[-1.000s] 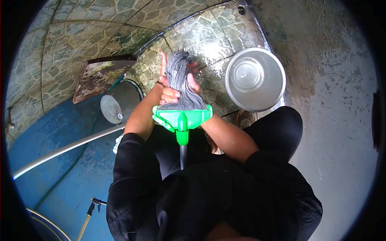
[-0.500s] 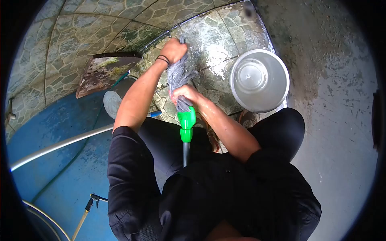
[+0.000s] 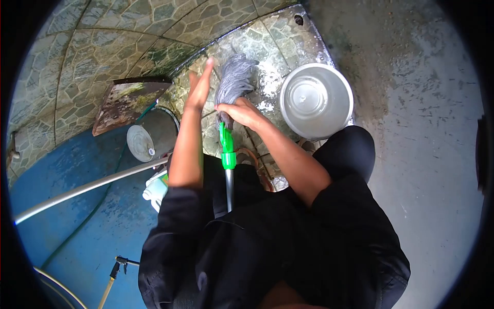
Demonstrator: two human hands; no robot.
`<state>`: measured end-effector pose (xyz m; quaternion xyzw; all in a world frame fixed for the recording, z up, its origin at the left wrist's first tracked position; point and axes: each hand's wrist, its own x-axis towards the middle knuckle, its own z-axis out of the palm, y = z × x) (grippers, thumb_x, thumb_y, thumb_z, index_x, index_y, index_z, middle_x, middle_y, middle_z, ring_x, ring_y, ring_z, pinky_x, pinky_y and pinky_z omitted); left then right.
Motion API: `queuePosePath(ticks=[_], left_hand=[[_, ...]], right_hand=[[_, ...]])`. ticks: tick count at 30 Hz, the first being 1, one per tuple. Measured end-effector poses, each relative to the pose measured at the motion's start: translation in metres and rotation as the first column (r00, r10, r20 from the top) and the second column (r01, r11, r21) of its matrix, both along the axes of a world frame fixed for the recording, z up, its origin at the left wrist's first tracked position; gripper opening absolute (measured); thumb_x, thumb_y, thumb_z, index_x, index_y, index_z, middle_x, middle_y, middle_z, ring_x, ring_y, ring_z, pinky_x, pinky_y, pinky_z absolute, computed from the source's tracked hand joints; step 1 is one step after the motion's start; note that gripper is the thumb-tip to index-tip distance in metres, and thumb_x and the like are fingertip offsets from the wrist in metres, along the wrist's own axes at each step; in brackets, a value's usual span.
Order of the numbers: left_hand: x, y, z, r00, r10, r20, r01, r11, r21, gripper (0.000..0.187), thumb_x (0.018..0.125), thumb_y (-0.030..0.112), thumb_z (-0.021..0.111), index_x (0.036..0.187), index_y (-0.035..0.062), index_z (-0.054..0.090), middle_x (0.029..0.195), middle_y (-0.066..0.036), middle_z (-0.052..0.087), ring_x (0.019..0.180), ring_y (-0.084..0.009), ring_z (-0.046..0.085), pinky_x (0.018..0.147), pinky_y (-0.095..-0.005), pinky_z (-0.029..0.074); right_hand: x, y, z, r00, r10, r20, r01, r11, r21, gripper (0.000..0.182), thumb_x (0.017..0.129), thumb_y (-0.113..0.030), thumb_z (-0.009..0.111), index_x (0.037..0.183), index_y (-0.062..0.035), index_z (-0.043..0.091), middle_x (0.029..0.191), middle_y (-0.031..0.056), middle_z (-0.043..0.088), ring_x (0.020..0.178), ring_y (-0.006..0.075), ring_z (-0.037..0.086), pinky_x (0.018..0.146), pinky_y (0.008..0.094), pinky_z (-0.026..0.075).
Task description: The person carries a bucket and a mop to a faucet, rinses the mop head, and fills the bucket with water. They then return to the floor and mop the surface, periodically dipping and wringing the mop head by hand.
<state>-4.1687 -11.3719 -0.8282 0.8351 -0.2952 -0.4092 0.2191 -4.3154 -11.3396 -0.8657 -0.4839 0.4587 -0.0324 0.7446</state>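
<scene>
A mop with grey strands [image 3: 236, 77] lies ahead of me, its green clamp [image 3: 226, 147] and metal handle [image 3: 229, 188] pointing back toward my body. My right hand [image 3: 242, 112] is closed around the strands just above the clamp. To the left of the mop head, my left hand [image 3: 201, 85] is raised with its fingers stretched out, apart from the strands and holding nothing. The loose ends of the strands fan out over the wet tiles [image 3: 270, 38]. Right of the mop stands a pale bucket [image 3: 337, 108], upright, with a bright reflection at its bottom.
On the left are a weathered slab [image 3: 126, 105], a grey container [image 3: 162, 129] with a round pale disc [image 3: 140, 143], a white jug [image 3: 156, 190] and a long metal pole [image 3: 92, 188]. A spray gun [image 3: 119, 261] lies on the blue floor. A drain hole [image 3: 298, 20] is at the top.
My left hand has let go of the mop strands and moved left, opening its fingers. The strands have spread out. My right hand keeps its hold near the clamp.
</scene>
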Motion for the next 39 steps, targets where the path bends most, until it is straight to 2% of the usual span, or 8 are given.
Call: queuePosePath(ticks=[3,7,10,15,16,18,20,39], left_hand=[[0.006,0.083,0.006,0.680,0.164,-0.715,-0.101,0.986,0.130,0.093,0.086,0.074,0.031,0.147,0.0035,0.020,0.141,-0.019,0.040,0.124,-0.0292,0.045,0.099,-0.0468,0.037],[-0.022,0.121,0.018,0.686,-0.048,-0.726,-0.113,0.979,-0.171,0.072,0.089,0.056,0.052,0.138,0.0059,0.036,0.110,-0.011,0.059,0.091,-0.0185,0.059,0.078,-0.0333,0.049],[-0.044,0.113,0.023,0.927,-0.289,-0.241,0.130,0.847,-0.515,0.050,0.088,0.036,0.059,0.123,0.0029,0.046,0.095,-0.008,0.062,0.080,-0.0169,0.060,0.073,-0.0310,0.050],[-0.018,0.113,0.018,0.821,0.182,-0.541,-0.299,0.944,-0.136,0.019,0.076,0.003,0.051,0.094,-0.0017,0.056,0.081,-0.010,0.062,0.069,-0.0198,0.061,0.069,-0.0327,0.052],[-0.011,0.112,0.017,0.701,0.258,-0.665,-0.409,0.909,-0.078,0.020,0.077,0.006,0.051,0.095,-0.0015,0.056,0.082,-0.010,0.062,0.071,-0.0220,0.062,0.070,-0.0354,0.052],[0.007,0.112,0.013,0.393,0.362,-0.845,-0.571,0.816,0.084,0.021,0.079,0.013,0.051,0.095,-0.0009,0.055,0.084,-0.012,0.062,0.074,-0.0263,0.063,0.071,-0.0408,0.054],[0.017,0.103,0.029,0.280,0.350,-0.894,-0.591,0.797,0.127,0.024,0.076,0.016,0.051,0.093,-0.0002,0.055,0.085,-0.014,0.062,0.074,-0.0295,0.064,0.068,-0.0440,0.054],[0.039,0.123,0.045,0.164,0.286,-0.944,-0.748,0.660,0.070,0.030,0.086,0.030,0.054,0.106,0.0070,0.056,0.099,-0.010,0.064,0.087,-0.0256,0.062,0.074,-0.0411,0.051]], right_hand=[[-0.011,-0.013,0.013,0.995,-0.101,-0.004,0.101,0.995,-0.026,0.095,0.077,-0.077,0.045,0.103,0.0125,0.062,0.112,0.0306,0.059,0.114,0.0373,0.055,0.097,0.0420,0.039],[-0.024,-0.042,0.011,0.977,0.185,-0.111,-0.187,0.982,-0.009,0.109,0.076,-0.086,0.021,0.116,0.0088,0.057,0.122,0.0301,0.054,0.121,0.0368,0.050,0.102,0.0409,0.036],[-0.036,-0.045,0.028,0.996,0.077,-0.049,-0.083,0.985,-0.151,0.099,0.080,-0.081,0.027,0.105,0.0060,0.065,0.109,0.0247,0.063,0.107,0.0350,0.059,0.094,0.0413,0.041],[-0.118,-0.104,0.033,0.941,-0.131,-0.312,-0.021,0.897,-0.441,0.070,0.076,-0.054,0.068,0.119,0.0005,0.056,0.106,0.0192,0.065,0.097,0.0291,0.061,0.088,0.0459,0.043],[-0.129,-0.111,0.059,0.550,-0.234,-0.802,-0.477,0.700,-0.531,0.065,0.076,-0.043,0.070,0.125,-0.0045,0.052,0.122,0.0185,0.058,0.107,0.0301,0.057,0.090,0.0508,0.040],[-0.172,-0.129,0.011,0.264,-0.201,-0.943,-0.475,0.824,-0.309,0.050,0.079,-0.027,0.062,0.127,-0.0129,0.053,0.130,0.0138,0.054,0.118,0.0290,0.053,0.091,0.0490,0.039],[-0.188,-0.136,-0.022,0.272,-0.012,-0.962,-0.351,0.930,-0.111,0.039,0.083,-0.024,0.057,0.121,-0.0127,0.058,0.125,0.0130,0.058,0.116,0.0280,0.056,0.089,0.0501,0.041],[-0.111,-0.156,-0.070,0.512,-0.368,-0.777,-0.223,0.816,-0.533,0.049,0.082,-0.046,0.062,0.107,-0.0040,0.063,0.117,0.0188,0.061,0.110,0.0318,0.059,0.091,0.0428,0.048]])
